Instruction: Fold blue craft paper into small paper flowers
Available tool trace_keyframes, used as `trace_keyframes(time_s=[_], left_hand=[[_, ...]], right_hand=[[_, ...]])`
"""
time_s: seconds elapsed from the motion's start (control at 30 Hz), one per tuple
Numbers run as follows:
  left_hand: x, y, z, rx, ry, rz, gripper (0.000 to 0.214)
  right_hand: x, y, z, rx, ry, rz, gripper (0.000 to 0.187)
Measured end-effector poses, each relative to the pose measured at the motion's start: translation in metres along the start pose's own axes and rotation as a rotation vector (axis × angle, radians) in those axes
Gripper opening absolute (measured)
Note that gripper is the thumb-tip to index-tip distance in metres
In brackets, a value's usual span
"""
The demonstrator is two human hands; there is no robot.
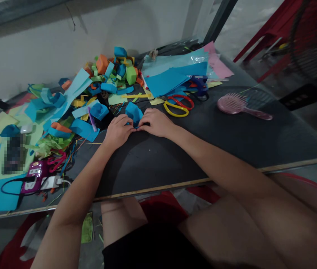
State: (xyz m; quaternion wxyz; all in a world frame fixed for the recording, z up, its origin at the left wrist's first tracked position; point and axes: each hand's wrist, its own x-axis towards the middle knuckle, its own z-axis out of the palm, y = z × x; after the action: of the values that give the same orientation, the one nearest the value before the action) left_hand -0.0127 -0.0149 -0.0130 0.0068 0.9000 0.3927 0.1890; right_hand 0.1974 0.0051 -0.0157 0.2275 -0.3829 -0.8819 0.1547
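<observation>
A folded piece of blue paper (134, 113) stands on the dark table (231, 142), a little left of the middle. My left hand (118, 130) pinches its lower left side with curled fingers. My right hand (155, 122) presses on its lower right side, fingers closed together. Both hands meet at the base of the paper, which sticks up above the fingertips.
A heap of folded and cut coloured paper (102, 82) fills the back left. Blue sheets (172, 76), yellow and red scissors (178, 104) and a pink hairbrush (238, 105) lie to the right. A purple device with cables (35, 175) sits near the front edge.
</observation>
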Motion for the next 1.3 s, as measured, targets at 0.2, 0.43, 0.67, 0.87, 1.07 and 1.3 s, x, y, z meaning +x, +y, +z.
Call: trace_keyframes(time_s=[0.2, 0.43, 0.67, 0.87, 1.07, 1.3], left_hand=[[-0.001, -0.003, -0.002, -0.001, -0.006, 0.095, 0.028], [-0.003, -0.002, -0.003, 0.078, 0.021, 0.138, 0.026], [-0.003, 0.006, -0.001, 0.066, -0.018, 0.032, 0.018], [-0.005, -0.006, 0.004, -0.021, -0.035, -0.012, 0.024], [-0.007, -0.005, -0.001, 0.053, -0.006, 0.034, 0.023], [-0.004, -0.006, 0.0, 0.026, 0.011, 0.008, 0.016]], right_hand=[[0.001, 0.0, -0.002, -0.046, -0.053, -0.049, 0.011], [-0.001, 0.005, 0.001, -0.033, -0.012, -0.083, 0.011], [-0.003, 0.017, 0.008, 0.013, 0.087, -0.213, 0.015], [-0.004, 0.021, 0.007, 0.026, 0.099, -0.219, 0.015], [-0.006, 0.016, 0.001, -0.035, 0.047, -0.194, 0.019], [-0.005, 0.01, 0.0, -0.013, 0.055, -0.183, 0.023]])
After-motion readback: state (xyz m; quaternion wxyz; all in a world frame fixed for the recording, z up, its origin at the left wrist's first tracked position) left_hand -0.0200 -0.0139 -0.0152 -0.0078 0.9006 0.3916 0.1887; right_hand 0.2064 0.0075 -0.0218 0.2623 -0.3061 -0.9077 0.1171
